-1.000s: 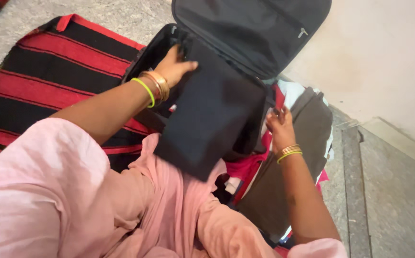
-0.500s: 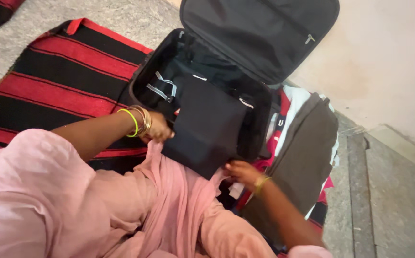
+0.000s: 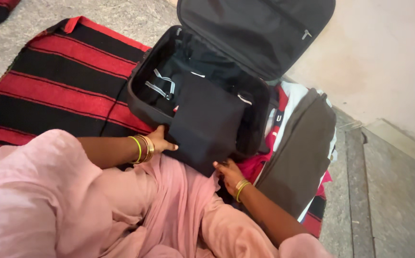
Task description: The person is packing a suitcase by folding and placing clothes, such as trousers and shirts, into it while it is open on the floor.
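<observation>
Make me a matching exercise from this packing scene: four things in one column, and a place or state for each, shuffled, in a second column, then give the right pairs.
Things:
1. folded black garment
2. suitcase lid
3. striped rug
4. left hand

Places or states:
A. red and black, spread on the floor under the suitcase
B. raised open, leaning toward the wall
C. at the garment's near left edge
D. draped over the near rim of the open suitcase

Pairs: 1-D, 2-B, 3-A, 4-C
</observation>
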